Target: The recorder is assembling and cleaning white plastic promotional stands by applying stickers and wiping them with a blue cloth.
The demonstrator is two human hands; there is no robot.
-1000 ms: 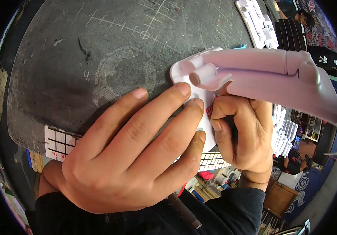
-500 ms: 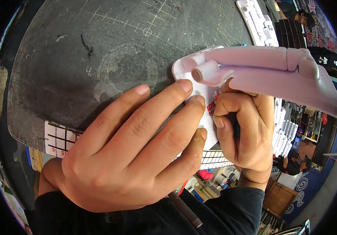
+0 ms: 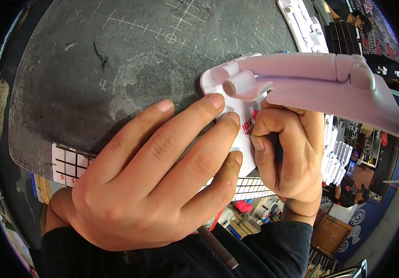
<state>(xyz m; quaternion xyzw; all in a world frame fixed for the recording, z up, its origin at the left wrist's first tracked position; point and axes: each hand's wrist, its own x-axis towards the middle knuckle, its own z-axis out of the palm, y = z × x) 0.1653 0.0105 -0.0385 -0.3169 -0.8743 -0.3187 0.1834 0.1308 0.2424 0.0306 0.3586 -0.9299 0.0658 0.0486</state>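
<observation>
A white moulded plastic part (image 3: 301, 92) stands on the grey board, its broad panel raised and its flat base, with red print, lying below. On the base, a short tube-like boss rises near the far left corner. My left hand (image 3: 162, 176) is spread over the board's near side, back of the hand up. Its fingertips reach the left edge of the white base. At the right, my right hand (image 3: 292, 148) has its fingers curled under the raised panel and pinches the part there. The tips of some right fingers are hidden behind the panel.
The scratched grey board (image 3: 69, 92) carries etched lines. A gridded ruler strip (image 3: 67, 162) runs along its near edge. More white moulded parts (image 3: 304, 25) lie at the far right, others (image 3: 338, 157) beyond my right hand. People are in the background.
The white part and both hands have shifted very slightly left in the picture, along with the board. My finger positions on the part look the same.
</observation>
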